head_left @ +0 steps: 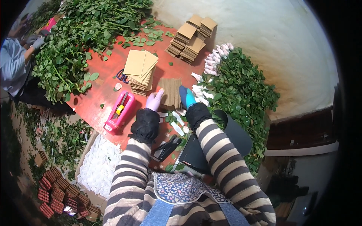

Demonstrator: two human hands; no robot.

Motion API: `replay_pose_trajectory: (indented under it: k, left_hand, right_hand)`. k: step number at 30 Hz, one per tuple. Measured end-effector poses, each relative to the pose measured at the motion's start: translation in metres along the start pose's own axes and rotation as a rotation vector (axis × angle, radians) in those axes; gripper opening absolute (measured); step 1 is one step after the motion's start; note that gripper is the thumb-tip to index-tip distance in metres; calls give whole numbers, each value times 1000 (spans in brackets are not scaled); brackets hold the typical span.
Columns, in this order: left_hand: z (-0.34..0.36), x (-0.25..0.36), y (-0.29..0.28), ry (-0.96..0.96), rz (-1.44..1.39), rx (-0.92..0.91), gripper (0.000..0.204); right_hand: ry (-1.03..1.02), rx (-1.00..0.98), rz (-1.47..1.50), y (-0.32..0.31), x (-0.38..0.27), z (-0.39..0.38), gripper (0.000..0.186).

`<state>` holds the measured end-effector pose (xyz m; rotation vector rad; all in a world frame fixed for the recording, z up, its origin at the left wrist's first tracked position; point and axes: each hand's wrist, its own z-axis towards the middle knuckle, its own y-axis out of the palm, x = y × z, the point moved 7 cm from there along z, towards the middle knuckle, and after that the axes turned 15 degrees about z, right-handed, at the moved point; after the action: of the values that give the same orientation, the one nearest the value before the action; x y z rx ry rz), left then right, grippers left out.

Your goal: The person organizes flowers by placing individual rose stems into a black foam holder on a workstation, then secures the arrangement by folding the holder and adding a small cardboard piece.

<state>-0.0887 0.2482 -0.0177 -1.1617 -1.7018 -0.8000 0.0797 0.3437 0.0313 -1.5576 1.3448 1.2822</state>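
Note:
My left hand [155,98], in a lilac glove, and my right hand [187,96], in a teal and dark blue glove, grip a small stack of brown cardboard pieces [169,92] from either side. To its left stands a taller pile of tan cardboard sheets [139,66], with blue scissor handles [121,76] beside it. A pink tape dispenser [120,112] with a yellow reel lies left of my left arm. A black stapler [165,150] is below my hands. White sleeved stems [198,90] lie by my right hand.
Leafy stems [249,86] heap along the right, leaves [94,26] at back left. Cardboard bundles [188,34] stand at the back of the red table [94,105]. A co-worker [15,64] is at far left. A box of white pieces [98,165] sits low left; a dark container [233,135] is right.

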Motion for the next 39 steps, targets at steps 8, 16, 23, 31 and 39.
replay_pose_trajectory:
  k: [8, 16, 23, 31, 39]
  left_hand:
    - [-135, 19, -50, 298, 607, 346, 77]
    - [-156, 50, -38, 517, 1038, 556, 91]
    - [-174, 68, -26, 529, 1232, 667, 81]
    - [-169, 54, 54, 704, 1476, -172, 33]
    - [-155, 47, 36, 664, 1273, -20, 36]
  right_hand:
    - [-45, -217, -362, 42, 42, -42, 37]
    - [-169, -194, -787, 55, -6, -60, 44]
    - [-439, -142, -947, 47, -76, -84, 20]
    - [-653, -122, -869, 60, -97, -92, 23]
    - [-550, -180, -1103, 43, -76, -73, 12]
